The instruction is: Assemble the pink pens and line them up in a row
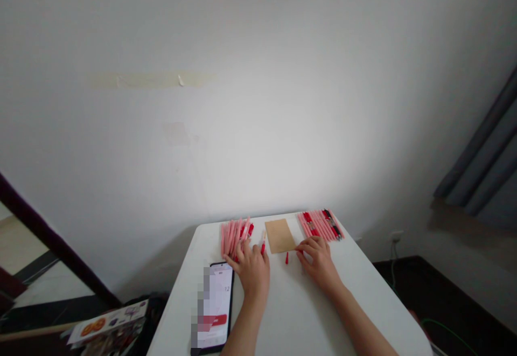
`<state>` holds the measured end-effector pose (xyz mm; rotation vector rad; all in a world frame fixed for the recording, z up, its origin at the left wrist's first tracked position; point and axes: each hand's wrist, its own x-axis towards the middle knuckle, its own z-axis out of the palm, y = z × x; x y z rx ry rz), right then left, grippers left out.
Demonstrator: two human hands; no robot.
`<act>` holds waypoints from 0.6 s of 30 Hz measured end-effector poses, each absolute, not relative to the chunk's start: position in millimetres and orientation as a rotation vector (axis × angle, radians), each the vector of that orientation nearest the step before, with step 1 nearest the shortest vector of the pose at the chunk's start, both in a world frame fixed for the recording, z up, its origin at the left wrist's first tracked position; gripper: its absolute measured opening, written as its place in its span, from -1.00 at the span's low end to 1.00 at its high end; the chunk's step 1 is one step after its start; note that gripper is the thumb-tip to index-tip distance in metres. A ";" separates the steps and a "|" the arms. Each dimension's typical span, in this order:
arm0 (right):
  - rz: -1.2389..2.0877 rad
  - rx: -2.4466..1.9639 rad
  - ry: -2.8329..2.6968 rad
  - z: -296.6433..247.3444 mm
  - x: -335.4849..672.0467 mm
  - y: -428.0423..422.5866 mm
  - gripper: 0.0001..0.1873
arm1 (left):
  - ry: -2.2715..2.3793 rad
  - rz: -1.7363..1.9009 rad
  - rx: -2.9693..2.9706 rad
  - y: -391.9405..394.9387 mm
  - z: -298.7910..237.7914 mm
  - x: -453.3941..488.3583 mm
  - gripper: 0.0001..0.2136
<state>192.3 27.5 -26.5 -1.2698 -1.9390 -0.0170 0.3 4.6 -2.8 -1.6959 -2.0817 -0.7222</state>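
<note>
My left hand [253, 270] reaches palm down to the near end of a loose bundle of pink pens [232, 235], fingers spread and fingertips at the pens. Beside its index finger lies a pen part [264, 242] with a red lower end and a pale upper end. My right hand [321, 264] is closed in a pinch at the lower right corner of a brown paper sheet [279, 236]. A bit of red shows at its fingertips; what it holds is too small to make out. Just left of that hand lies a small red cone-shaped piece [287, 258].
A row of pink pens [319, 224] with red and black parts lies at the table's back right. A phone [218, 307] with a lit screen lies left of my left forearm. The white table [291, 313] stands against the wall. A grey curtain [484, 167] hangs at right.
</note>
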 end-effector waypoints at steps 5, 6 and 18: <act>-0.002 -1.300 -1.942 -22.9 192.0 25.2 -0.85 | -2.047 -0.800 -1.727 4.5 -1.8 -0.3 -0.81; -0.004 -1.302 -1.940 -22.6 192.0 24.9 -0.84 | -2.038 -0.827 -1.746 4.6 -1.7 -0.3 -0.82; -0.073 -1.289 -1.884 -29.8 192.5 30.4 -0.75 | -2.002 -1.061 -1.963 2.0 2.8 4.2 -0.89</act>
